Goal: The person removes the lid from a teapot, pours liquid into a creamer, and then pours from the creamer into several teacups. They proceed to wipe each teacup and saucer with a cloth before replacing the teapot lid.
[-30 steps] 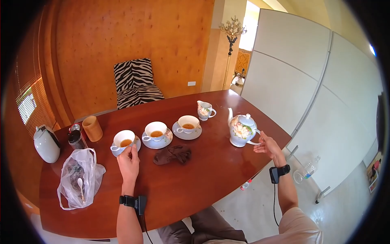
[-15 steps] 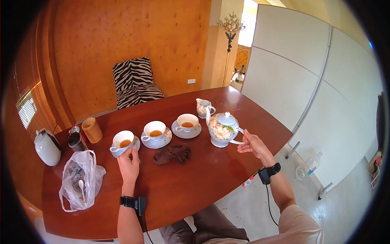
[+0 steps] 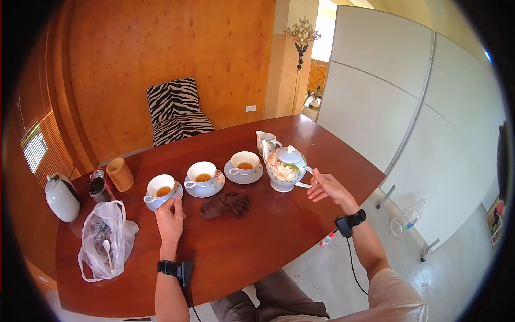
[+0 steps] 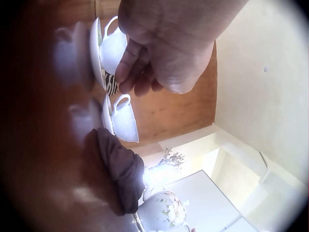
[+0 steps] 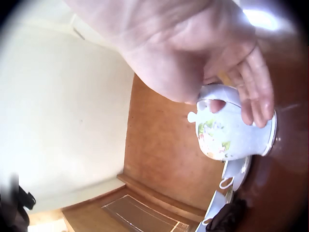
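At the leftmost cup (image 3: pixel 161 187), the left hand (image 3: pixel 170 217) has its thumb and fingers bent together against the right side near the rim; in the left wrist view they partly cover the cup (image 4: pixel 113 54). The cup stands on its saucer and holds brown liquid. The right hand (image 3: pixel 331 191) is at the handle of the flowered teapot (image 3: pixel 285 172), thumb and fingers around it, the other fingers fairly straight. The teapot is upright with its lid on, spout toward the cups. In the right wrist view, the teapot (image 5: pixel 224 133) is partly behind the fingers; the exact grip is hidden.
Two more filled cups (image 3: pixel 203 177) stand on saucers, with a small flowered pitcher (image 3: pixel 265 142) behind the teapot. A dark crumpled cloth (image 3: pixel 224 205) lies in front. At left are a plastic bag (image 3: pixel 106 239), white jug (image 3: pixel 61 198), dark jar (image 3: pixel 100 189) and wooden cup (image 3: pixel 119 174).
The right hand and teapot have moved left together, from the table's right side to beside the pitcher and rightmost cup. The left hand has stayed at the leftmost cup.
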Demonstrator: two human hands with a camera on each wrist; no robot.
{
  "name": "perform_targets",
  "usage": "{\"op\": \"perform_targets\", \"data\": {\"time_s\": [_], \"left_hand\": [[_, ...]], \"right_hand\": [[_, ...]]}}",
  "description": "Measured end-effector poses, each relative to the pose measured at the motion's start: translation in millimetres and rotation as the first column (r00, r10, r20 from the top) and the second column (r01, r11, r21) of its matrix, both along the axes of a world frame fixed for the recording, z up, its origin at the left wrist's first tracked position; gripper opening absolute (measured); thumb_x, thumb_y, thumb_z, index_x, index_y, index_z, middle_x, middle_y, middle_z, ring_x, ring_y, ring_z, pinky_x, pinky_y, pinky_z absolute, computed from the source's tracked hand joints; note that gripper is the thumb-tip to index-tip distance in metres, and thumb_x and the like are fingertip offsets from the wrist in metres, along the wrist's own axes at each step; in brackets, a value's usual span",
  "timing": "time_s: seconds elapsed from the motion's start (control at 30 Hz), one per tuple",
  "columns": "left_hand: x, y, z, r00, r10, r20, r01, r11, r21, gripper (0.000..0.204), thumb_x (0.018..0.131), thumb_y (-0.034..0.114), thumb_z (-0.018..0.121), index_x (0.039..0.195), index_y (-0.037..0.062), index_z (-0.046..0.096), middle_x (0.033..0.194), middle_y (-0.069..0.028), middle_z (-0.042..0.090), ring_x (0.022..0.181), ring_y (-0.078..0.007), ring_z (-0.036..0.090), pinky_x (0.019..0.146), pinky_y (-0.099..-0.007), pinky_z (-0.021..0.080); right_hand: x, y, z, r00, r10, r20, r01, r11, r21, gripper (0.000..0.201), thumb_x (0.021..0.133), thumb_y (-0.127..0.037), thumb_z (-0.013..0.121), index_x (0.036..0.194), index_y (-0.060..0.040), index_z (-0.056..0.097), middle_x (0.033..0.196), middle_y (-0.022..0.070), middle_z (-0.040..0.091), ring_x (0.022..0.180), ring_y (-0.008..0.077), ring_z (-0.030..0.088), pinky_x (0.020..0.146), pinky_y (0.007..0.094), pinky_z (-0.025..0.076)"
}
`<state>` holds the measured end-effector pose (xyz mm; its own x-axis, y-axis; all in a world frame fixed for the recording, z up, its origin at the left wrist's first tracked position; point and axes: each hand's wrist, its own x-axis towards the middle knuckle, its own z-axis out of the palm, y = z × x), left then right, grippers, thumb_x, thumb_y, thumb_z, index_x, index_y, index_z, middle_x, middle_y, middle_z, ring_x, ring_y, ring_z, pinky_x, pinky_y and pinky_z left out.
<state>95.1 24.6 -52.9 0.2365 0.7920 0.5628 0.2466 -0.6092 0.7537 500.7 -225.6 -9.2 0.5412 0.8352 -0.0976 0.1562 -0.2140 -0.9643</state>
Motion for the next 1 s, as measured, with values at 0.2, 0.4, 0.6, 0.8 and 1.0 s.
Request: {"op": "perform_targets", "data": {"time_s": [0.2,0.4,0.6,0.8,1.0], "left_hand": [[1,1,0,1.0,-0.002,-0.018,0.001,1.0,-0.021,0.043,0.102,0.019,0.059,0.065,-0.002,0.054,0.049,-0.0074,0.055,0.044,-0.0148,0.054,0.046,-0.0319,0.04],[1,1,0,1.0,-0.003,-0.017,0.002,1.0,-0.019,0.043,0.102,0.019,0.059,0.064,-0.0024,0.055,0.049,-0.0077,0.055,0.043,-0.0151,0.055,0.046,-0.032,0.04],[1,2,-1,1.0,0.0,-0.001,0.0,1.0,-0.001,0.042,0.102,0.018,0.06,0.065,-0.0027,0.055,0.049,-0.0084,0.055,0.043,-0.0157,0.055,0.045,-0.0323,0.04],[2,2,-3,1.0,-0.014,-0.006,0.014,1.0,-0.023,0.041,0.101,0.018,0.06,0.067,-0.0032,0.056,0.049,-0.0097,0.056,0.043,-0.0173,0.056,0.046,-0.0335,0.041],[1,3,-3,1.0,-0.005,-0.028,0.004,0.999,-0.038,0.041,0.101,0.019,0.06,0.067,-0.0038,0.056,0.05,-0.0105,0.056,0.044,-0.0192,0.056,0.048,-0.0349,0.043]], "right_hand": [[-4,9,28,0.696,-0.272,0.665,0.188,0.962,0.197,0.047,0.1,-0.047,0.058,0.106,-0.0004,0.062,0.096,0.0162,0.071,0.088,0.0256,0.073,0.079,0.0383,0.057],[-3,67,42,0.507,-0.284,0.814,0.033,0.95,0.311,0.046,0.096,-0.037,0.064,0.119,0.0021,0.062,0.115,0.02,0.069,0.102,0.0336,0.069,0.088,0.0416,0.054],[-11,98,44,0.468,-0.117,0.876,0.091,0.992,0.084,0.038,0.094,-0.035,0.068,0.111,-0.0006,0.07,0.11,0.0195,0.071,0.1,0.0367,0.068,0.087,0.0436,0.053],[-10,94,47,0.302,-0.216,0.928,0.027,0.976,0.218,0.024,0.092,-0.023,0.069,0.105,-0.0034,0.071,0.102,0.0165,0.072,0.095,0.0357,0.068,0.083,0.0454,0.053],[19,66,46,0.252,-0.558,0.791,0.116,0.829,0.548,0.024,0.093,-0.021,0.068,0.107,-0.0021,0.07,0.099,0.0173,0.071,0.09,0.0366,0.068,0.078,0.0425,0.054]]}}
